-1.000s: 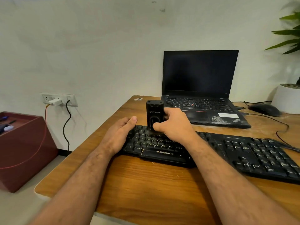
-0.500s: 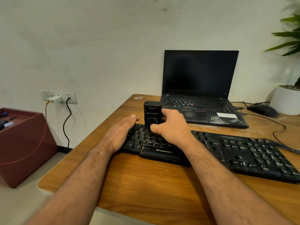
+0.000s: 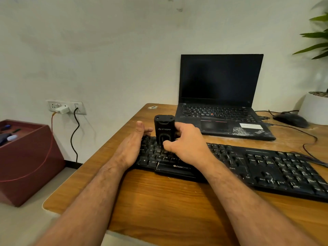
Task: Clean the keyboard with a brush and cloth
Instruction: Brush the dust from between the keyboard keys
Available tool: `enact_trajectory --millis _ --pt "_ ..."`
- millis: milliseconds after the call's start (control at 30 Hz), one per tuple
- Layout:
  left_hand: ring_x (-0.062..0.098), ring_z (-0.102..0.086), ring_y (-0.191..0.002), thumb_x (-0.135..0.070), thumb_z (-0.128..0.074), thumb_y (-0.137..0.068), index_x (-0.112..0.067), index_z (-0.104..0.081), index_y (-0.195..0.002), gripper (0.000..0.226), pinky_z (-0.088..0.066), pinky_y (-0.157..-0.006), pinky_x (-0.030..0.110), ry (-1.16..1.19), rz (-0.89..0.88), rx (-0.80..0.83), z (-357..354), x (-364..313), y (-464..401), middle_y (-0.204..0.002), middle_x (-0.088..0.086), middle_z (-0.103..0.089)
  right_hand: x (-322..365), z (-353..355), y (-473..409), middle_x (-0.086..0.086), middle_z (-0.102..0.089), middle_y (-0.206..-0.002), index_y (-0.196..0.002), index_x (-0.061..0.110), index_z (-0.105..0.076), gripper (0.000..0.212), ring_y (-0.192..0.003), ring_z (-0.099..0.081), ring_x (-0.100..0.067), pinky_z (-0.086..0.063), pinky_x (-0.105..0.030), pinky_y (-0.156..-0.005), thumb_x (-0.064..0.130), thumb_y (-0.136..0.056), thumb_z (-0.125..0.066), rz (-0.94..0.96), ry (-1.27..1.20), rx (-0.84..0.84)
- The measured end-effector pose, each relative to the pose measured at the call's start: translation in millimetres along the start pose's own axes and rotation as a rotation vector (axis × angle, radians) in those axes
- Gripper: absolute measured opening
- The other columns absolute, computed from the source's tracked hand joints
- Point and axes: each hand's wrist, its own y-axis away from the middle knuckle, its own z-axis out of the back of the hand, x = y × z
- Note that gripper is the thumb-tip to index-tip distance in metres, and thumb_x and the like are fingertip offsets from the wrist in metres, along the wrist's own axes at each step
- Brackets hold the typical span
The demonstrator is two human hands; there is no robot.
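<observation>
A black keyboard (image 3: 266,166) lies across the wooden desk (image 3: 159,201). My right hand (image 3: 188,144) grips a black block-shaped brush tool (image 3: 164,129) that stands upright on the keyboard's left keys. My left hand (image 3: 133,146) rests flat on the keyboard's left end, fingers straight and together, holding nothing; its fingertips reach just left of the tool. The tool's bristles are hidden under it. No cloth is in view.
An open black laptop (image 3: 220,96) stands behind the keyboard. A black mouse (image 3: 291,119) and cables lie at the right, beside a white plant pot (image 3: 314,109). A dark red box (image 3: 26,160) sits on the floor at the left, under a wall socket (image 3: 65,107).
My right hand has slid the brush tool slightly left along the keyboard's left keys. My left hand stays on the keyboard's left end.
</observation>
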Motion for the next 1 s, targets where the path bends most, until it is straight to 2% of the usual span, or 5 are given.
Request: enact_trajectory --millis 233,367,500,900,1000 --pt "0.008 -0.056 -0.104 -0.076 -0.007 -0.086 -0.044 -0.06 -0.114 0.067 -0.034 -0.098 0.034 -0.078 -0.012 -0.013 -2 -6 1 -0.101 -0.018 -0.058 4 -8 7 0.009 -0.077 -0.09 -0.104 0.027 -0.074 0.031 -0.08 -0.074 -0.007 -0.062 -0.032 -0.075 0.013 -0.077 -0.078 0.019 -0.093 0.121" --pt "0.012 -0.056 -0.116 -0.079 -0.008 -0.085 -0.039 -0.061 -0.128 0.079 -0.033 -0.1 0.034 -0.052 -0.006 -0.028 -2 0 -3 -0.123 -0.009 -0.062 2 -6 0 0.01 -0.075 -0.085 -0.102 0.03 -0.071 0.028 -0.07 -0.07 -0.009 -0.059 -0.029 -0.068 0.017 -0.077 -0.076 0.002 0.018 -0.054" --pt "0.013 -0.057 -0.114 -0.081 -0.004 -0.084 -0.043 -0.062 -0.124 0.08 -0.036 -0.105 0.039 -0.075 -0.021 -0.026 -2 3 -4 -0.121 -0.007 -0.063 3 -3 4 0.01 -0.078 -0.094 -0.108 0.027 -0.073 0.035 -0.084 -0.074 -0.007 -0.061 -0.031 -0.08 0.012 -0.077 -0.078 0.008 -0.085 0.139" --pt "0.01 -0.057 -0.112 -0.075 -0.012 -0.089 -0.036 -0.063 -0.122 0.073 -0.035 -0.102 0.035 -0.039 -0.005 -0.034 -2 2 -5 -0.126 -0.007 -0.063 4 1 -2 0.008 -0.077 -0.087 -0.102 0.027 -0.074 0.031 -0.08 -0.073 -0.009 -0.062 -0.036 -0.077 0.015 -0.074 -0.078 -0.019 -0.016 0.023" --pt "0.014 -0.053 -0.123 -0.068 -0.013 -0.098 -0.041 -0.062 -0.121 0.061 -0.034 -0.108 0.04 -0.129 -0.032 -0.041 0 5 -7 -0.125 -0.012 -0.058 7 8 4 0.007 -0.079 -0.091 -0.103 0.024 -0.075 0.033 -0.085 -0.075 -0.01 -0.062 -0.036 -0.083 0.007 -0.074 -0.078 0.02 -0.103 0.201"
